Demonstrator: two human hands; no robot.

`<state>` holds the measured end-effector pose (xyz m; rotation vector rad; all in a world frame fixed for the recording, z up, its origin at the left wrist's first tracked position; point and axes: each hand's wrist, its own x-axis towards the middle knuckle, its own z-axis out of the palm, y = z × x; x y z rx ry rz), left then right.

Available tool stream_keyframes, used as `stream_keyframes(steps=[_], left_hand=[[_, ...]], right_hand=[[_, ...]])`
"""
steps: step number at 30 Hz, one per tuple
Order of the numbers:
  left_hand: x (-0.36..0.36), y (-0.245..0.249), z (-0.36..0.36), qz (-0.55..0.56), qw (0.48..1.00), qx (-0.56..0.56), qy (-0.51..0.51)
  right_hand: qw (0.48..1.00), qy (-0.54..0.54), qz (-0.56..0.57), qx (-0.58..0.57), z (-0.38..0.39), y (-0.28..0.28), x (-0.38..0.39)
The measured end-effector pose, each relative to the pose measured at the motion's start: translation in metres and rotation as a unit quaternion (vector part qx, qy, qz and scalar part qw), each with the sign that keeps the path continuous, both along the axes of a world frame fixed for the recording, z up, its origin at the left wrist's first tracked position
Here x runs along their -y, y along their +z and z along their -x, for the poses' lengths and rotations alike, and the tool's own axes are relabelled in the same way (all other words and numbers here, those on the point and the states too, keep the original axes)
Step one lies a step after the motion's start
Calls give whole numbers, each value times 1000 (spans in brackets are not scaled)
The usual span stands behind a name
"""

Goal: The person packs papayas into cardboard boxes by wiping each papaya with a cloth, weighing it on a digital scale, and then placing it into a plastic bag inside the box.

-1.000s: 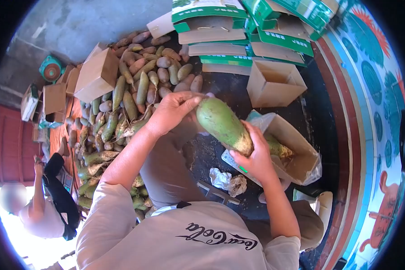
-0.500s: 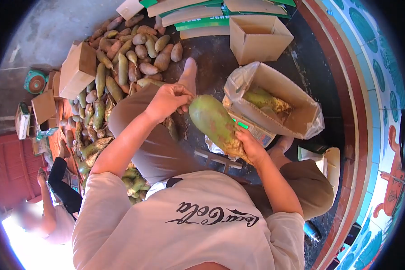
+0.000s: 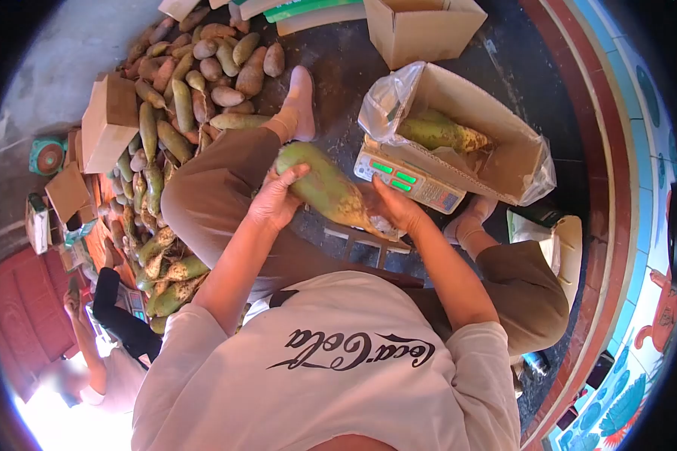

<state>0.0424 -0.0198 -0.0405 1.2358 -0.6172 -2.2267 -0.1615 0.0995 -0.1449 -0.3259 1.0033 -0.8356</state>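
A large green radish-like root (image 3: 320, 184) with a rough brownish end lies across the space between my hands. My left hand (image 3: 278, 197) is wrapped round its green end, thumb on top. By the brownish end is my right hand (image 3: 393, 207), its thumb raised and apart; its fingers are partly hidden behind the root. Just beyond sits a scale (image 3: 410, 183) with lit green displays. An open carton (image 3: 489, 169) lined with clear plastic rests on it, and a similar green root (image 3: 440, 134) lies inside.
A big heap of roots (image 3: 226, 96) spreads at the left. Cardboard boxes stand at the top (image 3: 421, 34) and left (image 3: 109, 124). A small stool or frame (image 3: 361, 242) is below the root. Another person (image 3: 116, 376) is at the lower left.
My left hand has closed round the green end, and the root has shifted left. My right hand has loosened and moved slightly left and up. The view has shifted too.
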Motion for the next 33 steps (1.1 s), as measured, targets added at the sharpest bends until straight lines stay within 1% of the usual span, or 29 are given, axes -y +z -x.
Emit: stream_keyframes(steps=[1,2,3,5,7,8,10,11,12,13,14,15,17,18,20,21,23,24,26,27,28,29,30,33], left_hand=[[1,-4,0,29,999,21,16],[4,-2,1,60,995,75,29],[6,-6,0,91,990,104,34],[12,-13,0,158,974,160,44],[15,-13,1,160,965,204,33],[15,-13,0,153,962,223,27],[18,-15,-2,140,961,238,23],[18,-20,-4,133,962,237,25],[17,-23,-6,124,964,235,25],[16,-24,-6,124,959,252,19],[17,-25,-3,126,956,266,14],[17,-26,0,129,952,277,9],[13,-28,4,149,945,292,-9],[11,-28,5,161,940,300,-18],[4,-27,12,136,957,256,15],[2,-26,15,124,963,236,31],[0,-33,11,118,977,173,46],[0,-32,11,114,982,142,53],[2,-26,9,63,983,159,73],[4,-23,10,39,982,166,81],[3,-22,8,62,982,167,65],[4,-23,5,56,987,138,59],[6,-25,1,50,991,108,55],[16,-18,-2,21,997,50,55]], right_hand=[[997,16,9,-79,6,-38,-4],[939,106,93,-312,3,-70,-16],[814,190,172,-521,-4,-95,-27],[682,277,240,-633,-20,-111,-46],[526,353,316,-706,-34,-122,-59],[556,307,347,-690,-35,-149,-68],[655,355,189,-640,-29,-156,-66],[694,376,107,-605,-31,-160,-64],[749,264,100,-600,-29,-146,-59],[814,191,114,-536,-25,-129,-49],[866,113,129,-470,-17,-113,-34],[905,34,142,-399,-10,-91,-20],[964,-69,109,-234,-6,-25,7],[969,-97,104,-200,-14,-9,15],[976,-151,93,-128,-35,10,27],[889,-166,281,-321,-52,-5,32],[876,-206,265,-348,-76,6,37],[884,-203,230,-351,-84,8,38],[900,-194,158,-358,-93,12,38],[919,-179,116,-330,-91,15,40],[936,-163,73,-303,-87,20,44],[950,-146,30,-274,-82,21,47],[969,-142,36,-197,-82,2,45],[953,-234,-37,-186,-88,-8,36]])
